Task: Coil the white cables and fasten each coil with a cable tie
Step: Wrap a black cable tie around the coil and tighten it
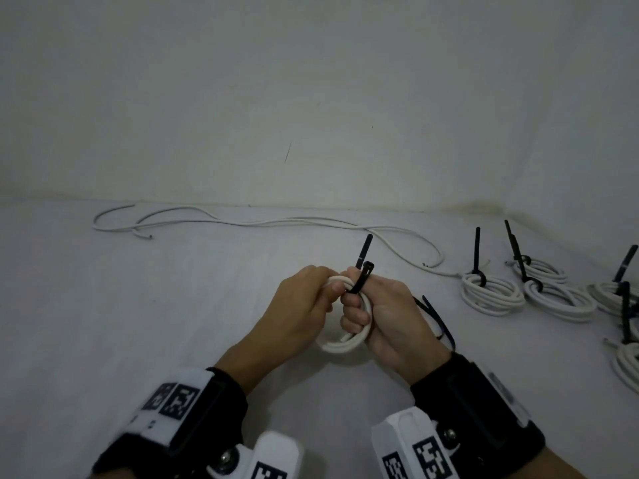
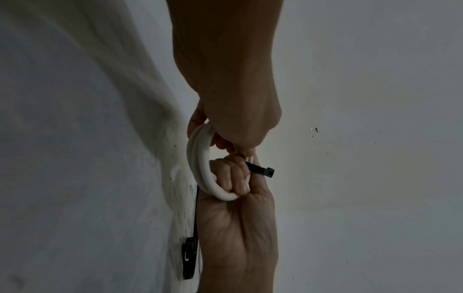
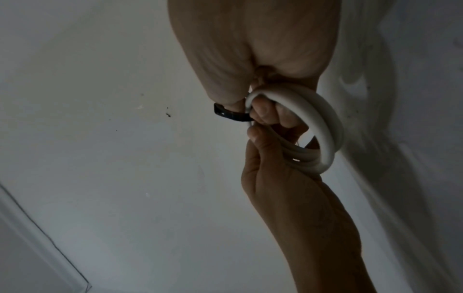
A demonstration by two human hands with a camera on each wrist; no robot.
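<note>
A small coil of white cable (image 1: 340, 345) is held up between both hands over the white table. My left hand (image 1: 328, 288) grips the coil's top left part, thumb on the strands. My right hand (image 1: 352, 305) has its fingers curled through the coil (image 2: 200, 158) and keeps a black cable tie (image 1: 363, 274) against it between thumb and forefinger. The tie goes round the coil's top, and its head (image 2: 265, 172) and tail stick up past the right hand. In the right wrist view the tie head (image 3: 225, 114) shows beside the coil (image 3: 323, 126).
Loose white cables (image 1: 242, 221) lie along the back of the table by the wall. Several tied coils (image 1: 491, 292) (image 1: 560, 299) with upright black tie tails sit at the right. Spare black ties (image 1: 437, 319) lie just right of my right hand.
</note>
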